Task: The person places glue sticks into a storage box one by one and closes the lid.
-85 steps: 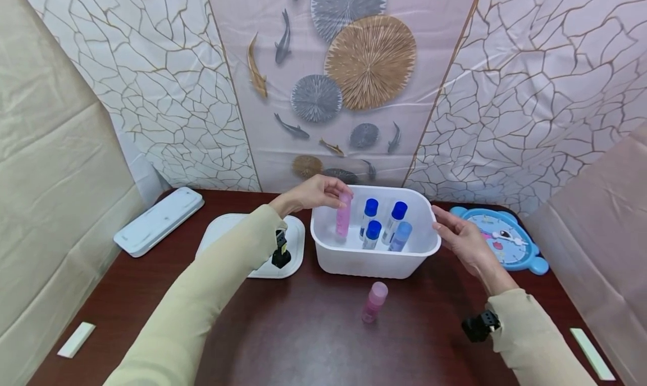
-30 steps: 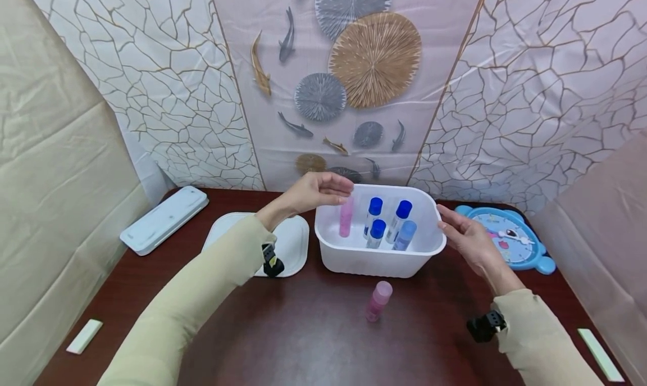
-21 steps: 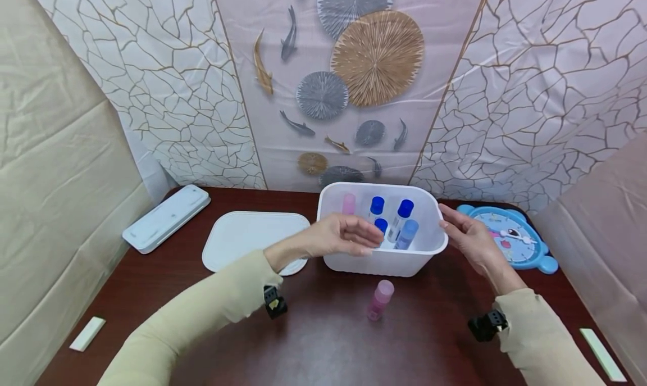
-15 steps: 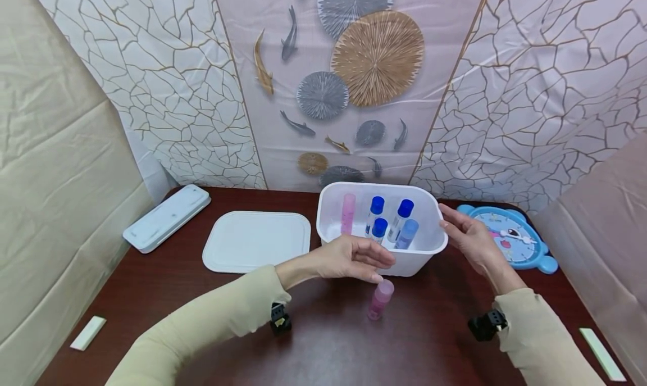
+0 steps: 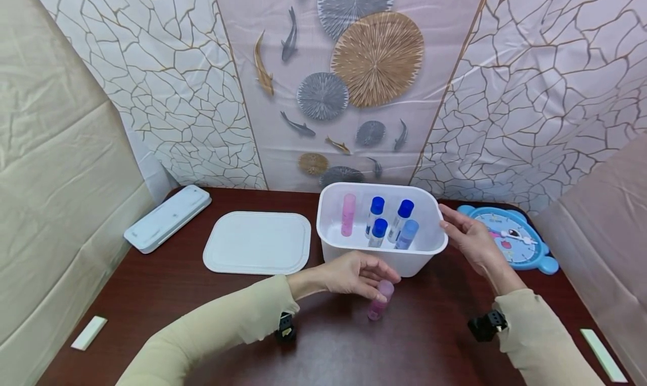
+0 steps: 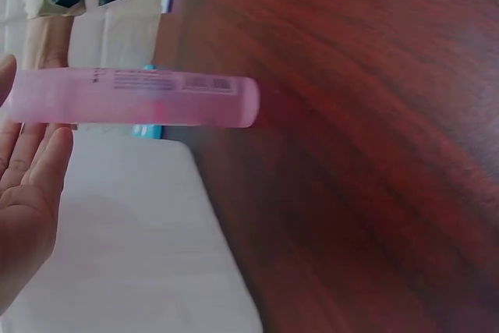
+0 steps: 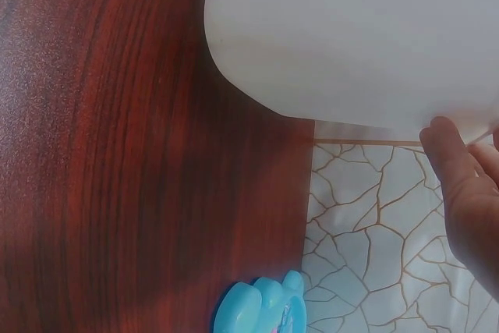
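Note:
In the head view, a small pink capped bottle [image 5: 376,309] stands on the table in front of a white tub [image 5: 331,254]. My left hand [image 5: 354,273] is at its cap, thumb on one side and fingers on the other. The left wrist view shows the thumb close to the bottle [image 6: 156,97]; a firm grip is not plain. My right hand [image 5: 472,243] rests with fairly straight fingers against the tub's right end. Inside the tub stand another pink bottle [image 5: 348,217], bottles with dark blue caps [image 5: 377,205] and one with a light blue cap [image 5: 410,228].
A white lid [image 5: 258,243] lies flat left of the tub. Further left is a long white case [image 5: 167,218]. Behind my right hand lies a blue toy clock [image 5: 510,240]. Pale strips [image 5: 89,333] lie near the table's edges. A patterned cloth [image 5: 323,94] hangs behind.
My left hand has let go of the pink bottle inside the tub, come out over the front rim and moved down to the pink bottle on the table. The right hand stays put.

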`<state>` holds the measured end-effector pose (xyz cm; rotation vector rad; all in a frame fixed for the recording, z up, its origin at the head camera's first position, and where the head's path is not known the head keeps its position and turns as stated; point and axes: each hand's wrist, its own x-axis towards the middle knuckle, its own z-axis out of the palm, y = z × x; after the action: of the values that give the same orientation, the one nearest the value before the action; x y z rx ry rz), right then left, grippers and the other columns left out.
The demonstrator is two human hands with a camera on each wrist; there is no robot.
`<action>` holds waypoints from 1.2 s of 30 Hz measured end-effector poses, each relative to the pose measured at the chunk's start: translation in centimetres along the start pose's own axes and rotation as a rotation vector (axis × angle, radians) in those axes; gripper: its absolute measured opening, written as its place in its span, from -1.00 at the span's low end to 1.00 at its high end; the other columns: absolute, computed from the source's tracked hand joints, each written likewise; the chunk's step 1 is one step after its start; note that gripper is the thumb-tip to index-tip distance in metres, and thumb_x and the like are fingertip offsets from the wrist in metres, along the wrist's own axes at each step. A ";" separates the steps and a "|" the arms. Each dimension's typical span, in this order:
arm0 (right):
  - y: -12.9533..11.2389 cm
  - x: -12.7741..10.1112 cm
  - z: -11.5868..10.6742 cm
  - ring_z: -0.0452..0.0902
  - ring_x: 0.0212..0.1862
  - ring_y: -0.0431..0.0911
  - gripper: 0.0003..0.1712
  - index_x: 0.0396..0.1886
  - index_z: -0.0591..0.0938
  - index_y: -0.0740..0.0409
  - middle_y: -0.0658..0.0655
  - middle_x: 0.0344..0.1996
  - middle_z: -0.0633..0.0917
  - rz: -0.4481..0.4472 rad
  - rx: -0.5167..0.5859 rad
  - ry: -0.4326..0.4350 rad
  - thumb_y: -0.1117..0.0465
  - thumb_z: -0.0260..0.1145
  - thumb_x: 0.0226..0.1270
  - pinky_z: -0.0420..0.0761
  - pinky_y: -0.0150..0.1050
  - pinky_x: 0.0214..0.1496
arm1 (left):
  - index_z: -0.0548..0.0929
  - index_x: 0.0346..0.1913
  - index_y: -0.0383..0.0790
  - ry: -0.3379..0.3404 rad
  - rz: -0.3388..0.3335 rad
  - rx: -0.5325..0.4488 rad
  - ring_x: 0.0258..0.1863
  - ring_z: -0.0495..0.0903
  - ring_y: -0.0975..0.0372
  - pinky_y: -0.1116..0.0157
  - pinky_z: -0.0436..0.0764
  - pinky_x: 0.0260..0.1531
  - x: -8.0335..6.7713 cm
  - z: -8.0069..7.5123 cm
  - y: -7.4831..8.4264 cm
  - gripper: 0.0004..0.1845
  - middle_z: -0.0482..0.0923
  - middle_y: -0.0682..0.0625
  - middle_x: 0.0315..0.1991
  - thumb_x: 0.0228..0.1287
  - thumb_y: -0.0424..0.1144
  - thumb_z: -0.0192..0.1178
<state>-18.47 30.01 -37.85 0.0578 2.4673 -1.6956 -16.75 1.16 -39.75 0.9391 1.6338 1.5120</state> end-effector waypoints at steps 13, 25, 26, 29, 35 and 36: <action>0.1 0.1 0.0 0.34 0.27 -0.11 -0.26 0.48 0.04 0.09 0.28 0.44 0.12 0.013 0.004 0.001 -0.03 0.06 0.43 0.53 -0.52 -0.01 | 0.58 0.00 -0.47 -0.001 0.025 0.097 -0.27 0.60 0.44 0.42 0.59 -0.07 -0.2 0.2 -0.5 -0.62 0.61 -0.32 -0.06 0.05 -0.54 0.31; 0.1 0.0 -0.1 0.41 -0.01 -0.51 -0.28 0.47 0.05 0.14 0.34 0.41 0.14 -0.031 -0.002 -0.006 0.00 0.05 0.45 0.54 -0.54 -0.04 | 0.49 0.12 -0.47 0.085 0.158 0.064 -0.15 0.62 0.28 0.32 0.60 -0.14 -1.2 -4.2 8.4 -0.57 0.59 -0.25 0.02 0.15 -0.55 0.21; 0.1 0.0 -0.1 0.41 0.00 -0.50 -0.28 0.47 0.05 0.14 0.33 0.41 0.14 -0.031 -0.005 -0.005 0.00 0.05 0.45 0.53 -0.54 -0.04 | 0.48 0.13 -0.48 0.104 0.168 0.049 -0.14 0.62 0.26 0.33 0.60 -0.17 -1.4 -4.8 9.1 -0.57 0.59 -0.24 0.02 0.16 -0.55 0.20; 0.1 -0.1 0.0 0.41 0.00 -0.50 -0.28 0.47 0.05 0.13 0.33 0.41 0.15 -0.028 -0.002 -0.001 -0.01 0.04 0.45 0.53 -0.54 -0.03 | 0.46 0.15 -0.49 0.179 0.191 0.034 -0.13 0.63 0.21 0.32 0.61 -0.19 -1.6 -6.6 10.3 -0.58 0.60 -0.25 0.01 0.19 -0.55 0.16; 0.3 -0.1 0.1 0.41 -0.03 -0.53 -0.28 0.47 0.05 0.13 0.35 0.41 0.14 -0.034 0.018 -0.001 -0.01 0.03 0.45 0.54 -0.53 -0.03 | 0.46 0.16 -0.48 0.275 0.182 0.048 -0.03 0.61 0.16 0.21 0.57 0.04 -1.4 -9.4 9.8 -0.58 0.54 -0.35 0.05 0.22 -0.53 0.15; 0.3 -0.1 0.1 0.42 -0.03 -0.53 -0.28 0.47 0.05 0.13 0.35 0.41 0.14 -0.036 0.020 -0.001 -0.01 0.04 0.45 0.54 -0.53 -0.03 | 0.47 0.15 -0.47 0.285 0.174 0.056 -0.04 0.61 0.17 0.21 0.57 0.04 -1.3 -9.8 9.4 -0.58 0.55 -0.34 0.05 0.21 -0.53 0.16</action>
<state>-18.31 30.00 -38.13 0.0148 2.4656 -1.7335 -24.27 -4.19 -29.74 0.9503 1.8410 1.7927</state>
